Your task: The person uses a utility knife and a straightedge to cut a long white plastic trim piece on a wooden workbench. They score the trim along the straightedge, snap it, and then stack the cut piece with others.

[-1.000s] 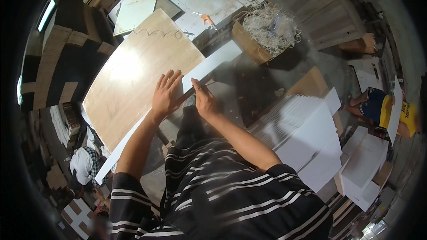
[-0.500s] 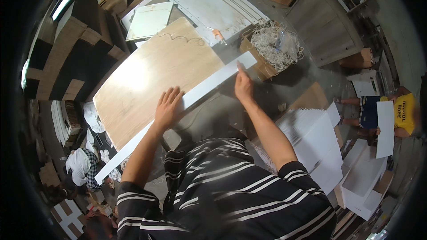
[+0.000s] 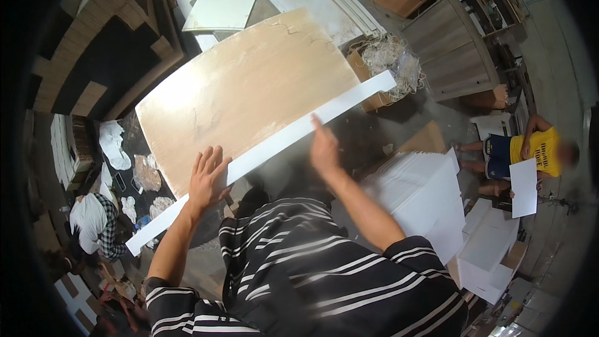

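Note:
A long white strip lies along the near edge of a pale wooden board, running past the board at both ends. My left hand rests with fingers spread and flat over the strip and the board's near edge. Its thumb lies near the strip's lower side. Farther right, my right hand has its index finger stretched out to the strip's near edge. The hand is slightly blurred, and its other fingers are partly curled and hard to make out. Nothing shows in its grasp.
A cardboard box of tangled white strings stands beyond the strip's right end. White panels are stacked at my right. A person in yellow holds a white panel there. Another person is low at the left. Dark-and-wood panels stand far left.
My right hand has moved leftward along the strip, away from its right end. My left hand stays on the strip. The view has shifted, and the orange tool beyond the board no longer shows.

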`<action>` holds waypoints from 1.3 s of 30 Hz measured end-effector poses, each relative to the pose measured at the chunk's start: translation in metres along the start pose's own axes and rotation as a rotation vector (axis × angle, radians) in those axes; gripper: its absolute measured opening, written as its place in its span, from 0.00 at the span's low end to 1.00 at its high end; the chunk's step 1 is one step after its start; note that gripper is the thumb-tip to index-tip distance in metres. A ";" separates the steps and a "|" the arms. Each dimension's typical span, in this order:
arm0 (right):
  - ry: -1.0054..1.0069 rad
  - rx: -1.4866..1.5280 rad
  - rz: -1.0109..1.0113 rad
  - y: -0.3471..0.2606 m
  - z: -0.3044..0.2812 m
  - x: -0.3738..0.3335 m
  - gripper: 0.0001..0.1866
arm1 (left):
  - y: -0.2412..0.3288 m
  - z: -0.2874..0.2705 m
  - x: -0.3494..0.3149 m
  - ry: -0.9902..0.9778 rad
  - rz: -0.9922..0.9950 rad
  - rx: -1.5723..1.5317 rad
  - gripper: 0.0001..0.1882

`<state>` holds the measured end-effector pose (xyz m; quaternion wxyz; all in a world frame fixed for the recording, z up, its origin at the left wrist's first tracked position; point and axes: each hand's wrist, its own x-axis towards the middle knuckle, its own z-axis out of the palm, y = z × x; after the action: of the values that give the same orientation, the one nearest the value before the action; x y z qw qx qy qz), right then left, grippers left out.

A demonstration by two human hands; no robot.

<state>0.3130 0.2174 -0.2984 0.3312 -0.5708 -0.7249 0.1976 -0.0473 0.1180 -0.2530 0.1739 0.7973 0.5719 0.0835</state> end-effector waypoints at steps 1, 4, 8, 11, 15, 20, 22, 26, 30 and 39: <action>0.014 0.021 -0.024 -0.027 0.018 -0.015 0.30 | 0.001 0.001 0.000 0.011 0.005 -0.008 0.50; -0.187 0.102 0.063 -0.092 0.052 -0.057 0.30 | 0.001 0.003 -0.001 0.047 0.016 -0.029 0.50; -0.203 0.205 0.010 -0.120 0.068 -0.080 0.29 | -0.005 0.013 0.001 0.055 0.034 -0.026 0.49; 0.051 0.096 -0.156 -0.090 0.050 -0.050 0.24 | -0.013 0.017 -0.008 0.061 0.041 -0.003 0.50; 0.189 0.019 0.091 -0.047 0.021 -0.009 0.25 | -0.036 0.001 -0.057 0.017 -0.055 0.019 0.51; -0.082 -0.043 0.099 -0.105 0.081 -0.070 0.32 | -0.042 -0.001 -0.080 0.124 -0.084 0.014 0.47; -0.242 0.097 0.037 -0.143 0.112 -0.106 0.34 | -0.043 0.002 -0.078 0.141 -0.079 0.022 0.47; -0.339 0.324 -0.183 -0.159 0.125 -0.129 0.34 | -0.047 0.002 -0.078 0.118 -0.078 0.014 0.48; -0.011 0.359 0.111 -0.077 0.079 -0.084 0.28 | -0.050 0.005 -0.077 0.112 -0.049 0.045 0.49; 0.418 0.133 0.450 0.108 -0.054 0.071 0.27 | -0.054 0.007 -0.079 0.114 -0.045 0.072 0.49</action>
<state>0.4171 0.3093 -0.3137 0.4574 -0.7223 -0.4822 0.1913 -0.1192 0.0582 -0.2741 0.1141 0.7840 0.6012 0.1041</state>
